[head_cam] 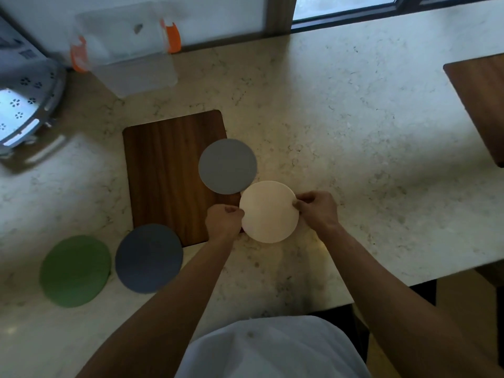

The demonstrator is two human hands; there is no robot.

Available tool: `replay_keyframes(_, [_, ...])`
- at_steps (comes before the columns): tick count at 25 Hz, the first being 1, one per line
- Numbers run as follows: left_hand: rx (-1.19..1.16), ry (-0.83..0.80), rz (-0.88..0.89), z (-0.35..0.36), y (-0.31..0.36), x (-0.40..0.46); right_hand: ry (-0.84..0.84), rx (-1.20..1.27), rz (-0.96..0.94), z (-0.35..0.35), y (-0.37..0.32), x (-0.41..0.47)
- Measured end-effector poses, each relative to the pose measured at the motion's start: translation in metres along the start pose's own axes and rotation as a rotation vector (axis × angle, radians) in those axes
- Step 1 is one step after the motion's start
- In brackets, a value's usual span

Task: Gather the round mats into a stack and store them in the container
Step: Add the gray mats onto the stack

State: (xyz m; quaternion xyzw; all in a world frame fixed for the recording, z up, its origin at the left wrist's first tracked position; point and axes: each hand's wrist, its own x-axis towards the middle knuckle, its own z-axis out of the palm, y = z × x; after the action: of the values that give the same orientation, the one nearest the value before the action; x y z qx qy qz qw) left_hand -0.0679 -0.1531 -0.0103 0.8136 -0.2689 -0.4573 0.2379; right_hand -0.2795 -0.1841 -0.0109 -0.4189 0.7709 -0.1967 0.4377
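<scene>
Marble counter (354, 118): left hand (222, 219) and right hand (317, 210) pinch the cream mat (268, 212) (opposite edges).

**Four round mats out on the counter, container open at the back**

The cream mat (268, 211) sits near the front edge, pinched at its left and right rims, partly overlapping the corner of the wooden board (166, 170). Just up and left of it, the grey mat (227, 166) lies flat, mostly on the board, its rim touching or nearly touching the cream one. The blue-grey mat (148, 258) lies flat off the board's near corner, just beside the green mat (75, 270) at far left. The clear container (136, 75) with orange clips looks blurry, lid raised against the wall.
</scene>
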Motion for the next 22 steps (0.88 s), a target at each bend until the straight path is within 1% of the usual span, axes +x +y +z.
replay_keyframes(3, [-0.076,-0.042,0.030,-0.020,0.003,0.009,-0.020,0.036,-0.007,0.002,-0.021,0.007])
replay_keyframes(8, [-0.114,0.035,0.068,-0.056,0.027,0.038,-0.035,-0.004,-0.104,0.023,-0.066,0.020])
replay_keyframes(11, [-0.066,0.082,0.113,-0.069,0.042,0.055,-0.025,-0.037,-0.141,0.040,-0.087,0.029])
replay_keyframes(16, [-0.023,0.115,0.152,-0.081,0.059,0.091,-0.018,-0.020,-0.106,0.065,-0.112,0.054])
replay_keyframes(19, [-0.008,0.107,0.139,-0.081,0.063,0.110,-0.030,-0.017,-0.106,0.073,-0.116,0.067])
replay_keyframes(22, [0.006,0.103,0.117,-0.079,0.060,0.123,-0.033,-0.101,-0.116,0.082,-0.116,0.074])
